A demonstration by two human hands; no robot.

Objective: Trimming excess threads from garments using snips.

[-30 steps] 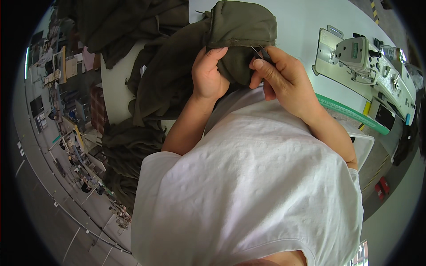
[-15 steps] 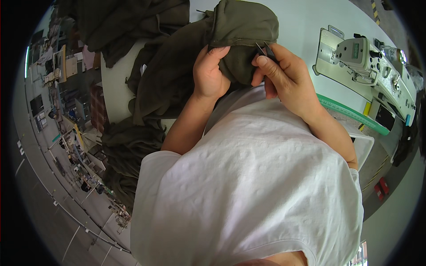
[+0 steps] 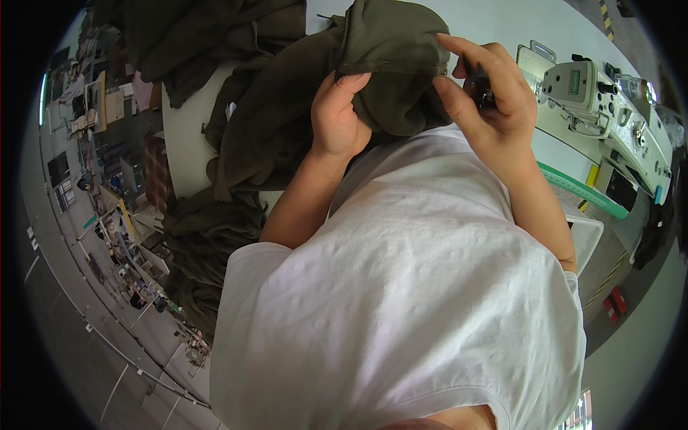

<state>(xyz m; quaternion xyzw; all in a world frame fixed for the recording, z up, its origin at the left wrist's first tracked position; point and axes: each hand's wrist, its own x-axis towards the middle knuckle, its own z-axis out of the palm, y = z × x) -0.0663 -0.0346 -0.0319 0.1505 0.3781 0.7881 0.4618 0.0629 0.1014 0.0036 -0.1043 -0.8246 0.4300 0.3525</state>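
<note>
A dark olive-green garment (image 3: 398,43) lies bunched on the table in front of me, with a seam running across it. My left hand (image 3: 342,118) grips its edge, thumb on top and the fingers beneath the cloth. Off the right side of the garment is my right hand (image 3: 498,104). Its thumb and forefinger are apart at the cloth's edge, while the curled fingers keep a pair of dark thread snips (image 3: 479,87) in the palm. The snips' blades are hidden in this pose.
A white sewing machine (image 3: 580,89) stands to the right on the table, with a green ruler (image 3: 584,190) along the near edge. More dark garments (image 3: 215,39) are heaped at the far left, and others (image 3: 211,236) hang at my left side.
My right hand has moved right, away from the seam, and its thumb and forefinger have spread. The snips' blades, visible before, have swung back into the palm. My left hand stays put.
</note>
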